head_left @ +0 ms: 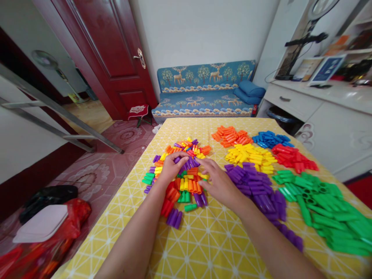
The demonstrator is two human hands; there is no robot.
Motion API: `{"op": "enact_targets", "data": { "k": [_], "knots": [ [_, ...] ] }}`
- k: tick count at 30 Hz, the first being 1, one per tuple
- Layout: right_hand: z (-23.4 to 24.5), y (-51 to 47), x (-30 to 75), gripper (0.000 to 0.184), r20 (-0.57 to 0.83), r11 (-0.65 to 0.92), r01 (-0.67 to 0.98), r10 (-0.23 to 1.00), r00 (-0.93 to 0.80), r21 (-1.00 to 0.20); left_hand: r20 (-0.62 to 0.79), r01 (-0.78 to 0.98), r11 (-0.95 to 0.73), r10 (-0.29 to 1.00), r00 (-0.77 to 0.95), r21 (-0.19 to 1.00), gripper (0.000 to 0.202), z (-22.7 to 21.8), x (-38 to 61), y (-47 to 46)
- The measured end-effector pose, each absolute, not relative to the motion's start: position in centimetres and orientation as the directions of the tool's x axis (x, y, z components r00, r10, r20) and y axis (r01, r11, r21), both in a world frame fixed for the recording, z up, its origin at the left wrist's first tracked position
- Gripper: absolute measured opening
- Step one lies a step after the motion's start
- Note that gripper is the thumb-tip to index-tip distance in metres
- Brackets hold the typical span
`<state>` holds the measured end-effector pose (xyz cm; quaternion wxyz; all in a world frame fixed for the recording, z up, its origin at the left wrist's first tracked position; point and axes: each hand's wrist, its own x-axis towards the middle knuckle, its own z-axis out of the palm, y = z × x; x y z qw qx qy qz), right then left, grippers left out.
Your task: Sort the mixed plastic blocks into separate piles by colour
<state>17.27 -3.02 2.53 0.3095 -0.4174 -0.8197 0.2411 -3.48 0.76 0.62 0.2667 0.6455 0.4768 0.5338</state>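
Observation:
A mixed pile of small plastic tubes in several colours lies on the table, with a row of purple tubes between my two hands. My left hand bends over the pile, its thumb and fingers closed around purple tubes at the row's left end. From the other side reaches my right hand, thumb and fingers apart, fingertips close to the row's right end. Orange tubes and yellow tubes lie just below the hands. A loose green tube lies nearest me, beside purple ones.
Sorted heaps stand on the right: orange, blue, yellow, red, purple and green. A yellow patterned cloth covers the table. Beyond are a blue sofa and a metal ladder.

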Motion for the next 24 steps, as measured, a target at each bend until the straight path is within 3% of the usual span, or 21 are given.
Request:
{"op": "enact_targets", "data": {
  "k": [6,12,16,19,24],
  "knots": [
    [2.4,-3.6,16.2,0.071,0.402,0.614,0.525,0.787,-0.469,-0.59,0.333,0.167,-0.359,0.928,0.165,0.918,0.036,1.8,-2.3,-0.3],
    [2.8,-4.0,16.2,0.05,0.415,0.641,0.604,0.767,-0.49,-0.473,0.279,0.146,-0.321,0.927,0.249,0.936,0.045,1.9,-1.0,-0.9],
    [3.9,-3.3,17.4,0.038,0.348,0.63,0.66,0.777,-0.525,-0.409,0.257,0.176,-0.313,0.924,0.282,0.933,0.046,1.2,-1.0,-0.7],
    [5.4,-2.3,19.9,0.034,0.262,0.559,0.756,0.829,-0.494,-0.341,0.287,0.263,-0.341,0.932,0.222,0.902,0.039,0.6,-1.3,-0.3],
    [6.9,-0.4,25.7,0.037,0.147,0.307,0.928,0.949,-0.28,-0.212,0.319,0.343,-0.321,0.946,0.062,0.883,0.033,0.9,-1.9,0.0]
  ]
}}
